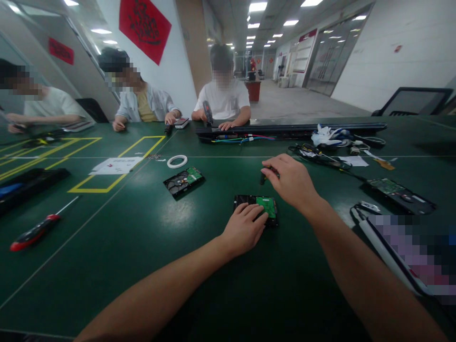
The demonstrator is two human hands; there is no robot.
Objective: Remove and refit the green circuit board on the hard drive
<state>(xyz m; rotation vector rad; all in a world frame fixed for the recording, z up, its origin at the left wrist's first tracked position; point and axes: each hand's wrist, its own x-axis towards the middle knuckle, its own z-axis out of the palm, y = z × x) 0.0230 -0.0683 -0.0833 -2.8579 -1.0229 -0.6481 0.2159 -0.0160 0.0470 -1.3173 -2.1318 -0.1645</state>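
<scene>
A hard drive (246, 198) lies circuit side up on the green table in front of me, its green board (271, 209) at the right. My left hand (245, 227) rests on its near side with the fingers stretched out over it. Above the drive's far right corner, my right hand (289, 183) is closed around a short dark tool, by its shape a screwdriver (262, 178). The palm hides most of that tool, and its lower end seems apart from the drive. A second hard drive (184, 182) lies farther left.
A red-and-black screwdriver (38, 230) lies at left, near a black tray (32, 186). A tape roll (177, 161), loose screws and paper lie beyond. At right are another hard drive (401, 194), cables and gloves (329, 136). Several people sit across the table, one holding a power driver (207, 112).
</scene>
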